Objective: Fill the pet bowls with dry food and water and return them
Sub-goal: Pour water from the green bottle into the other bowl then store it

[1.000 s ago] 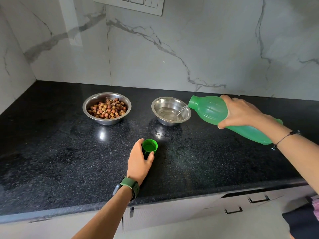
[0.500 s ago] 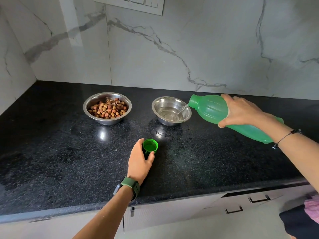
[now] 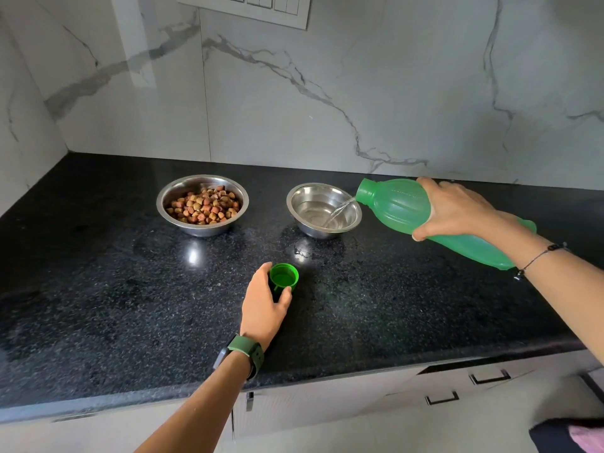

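Both forearms are bare. The left wrist wears a smartwatch [image 3: 225, 357] on a dark green strap [image 3: 246, 349]; the right wrist wears a thin dark cord bracelet [image 3: 539, 257].

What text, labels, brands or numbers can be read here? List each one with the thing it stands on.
None can be read.
green bottle: faint raised marks near its shoulder, too blurred to read.
watch on the left wrist: its face is turned away, nothing legible.
switch panel on the wall: plain, no markings visible.
Both steel bowls, the bottle cap and the counter show no lettering.
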Demonstrator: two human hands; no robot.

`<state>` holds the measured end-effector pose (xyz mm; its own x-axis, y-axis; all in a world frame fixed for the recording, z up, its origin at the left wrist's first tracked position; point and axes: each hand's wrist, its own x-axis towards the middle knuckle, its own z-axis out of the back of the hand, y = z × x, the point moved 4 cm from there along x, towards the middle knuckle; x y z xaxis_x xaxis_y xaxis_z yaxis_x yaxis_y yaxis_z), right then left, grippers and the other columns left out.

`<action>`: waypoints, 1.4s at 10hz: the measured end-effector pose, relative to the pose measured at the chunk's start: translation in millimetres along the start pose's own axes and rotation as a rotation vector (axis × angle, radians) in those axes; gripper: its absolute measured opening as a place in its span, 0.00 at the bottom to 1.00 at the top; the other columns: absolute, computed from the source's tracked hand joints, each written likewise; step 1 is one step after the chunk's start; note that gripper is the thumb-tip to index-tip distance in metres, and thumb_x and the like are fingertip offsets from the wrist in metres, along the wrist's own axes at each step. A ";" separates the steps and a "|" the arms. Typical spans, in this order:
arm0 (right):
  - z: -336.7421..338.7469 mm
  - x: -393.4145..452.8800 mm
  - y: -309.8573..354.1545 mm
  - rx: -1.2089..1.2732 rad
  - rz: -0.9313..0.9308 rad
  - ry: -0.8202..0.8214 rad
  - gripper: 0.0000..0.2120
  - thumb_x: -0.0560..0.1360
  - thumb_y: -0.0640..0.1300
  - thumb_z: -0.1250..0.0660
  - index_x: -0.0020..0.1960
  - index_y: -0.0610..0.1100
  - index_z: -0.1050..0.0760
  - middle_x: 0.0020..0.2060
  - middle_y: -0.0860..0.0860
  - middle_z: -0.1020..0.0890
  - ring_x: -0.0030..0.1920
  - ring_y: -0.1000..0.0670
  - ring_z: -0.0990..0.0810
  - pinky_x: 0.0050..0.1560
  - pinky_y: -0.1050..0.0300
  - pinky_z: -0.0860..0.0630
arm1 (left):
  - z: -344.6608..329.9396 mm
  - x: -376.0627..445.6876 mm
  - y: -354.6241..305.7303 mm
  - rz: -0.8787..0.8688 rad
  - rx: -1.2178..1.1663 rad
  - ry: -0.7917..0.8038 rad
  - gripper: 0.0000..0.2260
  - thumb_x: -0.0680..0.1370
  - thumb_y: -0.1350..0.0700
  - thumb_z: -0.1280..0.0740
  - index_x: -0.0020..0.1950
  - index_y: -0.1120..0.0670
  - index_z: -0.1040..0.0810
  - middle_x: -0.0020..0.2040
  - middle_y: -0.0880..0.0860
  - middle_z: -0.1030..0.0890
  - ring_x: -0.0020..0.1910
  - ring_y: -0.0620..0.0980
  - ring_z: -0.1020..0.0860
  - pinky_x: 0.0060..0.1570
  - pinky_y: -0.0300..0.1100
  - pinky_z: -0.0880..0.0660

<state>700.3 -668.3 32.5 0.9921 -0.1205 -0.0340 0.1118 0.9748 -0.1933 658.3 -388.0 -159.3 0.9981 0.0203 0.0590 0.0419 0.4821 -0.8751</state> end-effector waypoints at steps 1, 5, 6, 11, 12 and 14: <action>0.5 -0.1 0.4 -0.011 0.006 0.004 0.53 0.56 0.58 0.24 0.73 0.46 0.47 0.57 0.42 0.26 0.57 0.41 0.26 0.48 0.52 0.29 | -0.1 -0.3 -0.2 -0.002 0.005 -0.002 0.28 0.75 0.58 0.32 0.72 0.58 0.38 0.69 0.55 0.30 0.68 0.52 0.31 0.61 0.34 0.40; 1.0 0.2 1.7 -0.030 0.010 0.003 0.53 0.56 0.58 0.24 0.73 0.46 0.47 0.57 0.42 0.26 0.57 0.41 0.26 0.50 0.51 0.28 | 0.1 -0.3 0.2 0.003 -0.001 0.002 0.28 0.75 0.58 0.32 0.73 0.58 0.39 0.70 0.55 0.31 0.68 0.52 0.31 0.62 0.34 0.40; -0.1 -0.2 1.4 -0.035 0.014 -0.001 0.53 0.56 0.58 0.24 0.73 0.46 0.46 0.57 0.42 0.26 0.57 0.41 0.26 0.49 0.51 0.29 | 0.3 -0.3 -0.6 0.001 0.000 -0.001 0.28 0.75 0.58 0.32 0.72 0.58 0.38 0.70 0.56 0.30 0.68 0.52 0.31 0.63 0.36 0.39; 0.2 -1.0 -0.6 -0.051 0.018 0.005 0.54 0.56 0.59 0.24 0.73 0.47 0.48 0.57 0.42 0.26 0.57 0.41 0.26 0.50 0.51 0.28 | 1.5 -1.4 -2.0 -0.005 0.005 -0.004 0.28 0.75 0.58 0.31 0.72 0.58 0.38 0.69 0.55 0.30 0.68 0.51 0.31 0.61 0.33 0.40; 0.5 -1.9 -0.1 -0.058 0.018 0.009 0.53 0.56 0.59 0.24 0.73 0.47 0.47 0.56 0.42 0.26 0.57 0.41 0.26 0.51 0.50 0.27 | 1.8 -1.7 -2.3 -0.005 0.003 -0.005 0.28 0.75 0.58 0.32 0.72 0.58 0.37 0.69 0.56 0.30 0.68 0.51 0.31 0.61 0.33 0.40; -1.1 -2.4 -0.1 -0.062 0.015 0.016 0.54 0.56 0.58 0.24 0.73 0.47 0.48 0.57 0.42 0.26 0.58 0.40 0.27 0.52 0.50 0.28 | 1.5 -1.4 -1.6 -0.002 0.006 -0.004 0.28 0.75 0.58 0.31 0.72 0.58 0.38 0.70 0.56 0.31 0.68 0.52 0.31 0.61 0.33 0.40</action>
<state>697.8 -668.3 31.5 0.9926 -0.1095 -0.0532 0.0927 0.9631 -0.2525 656.8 -387.5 -157.2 0.9977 0.0230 0.0632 0.0440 0.4873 -0.8721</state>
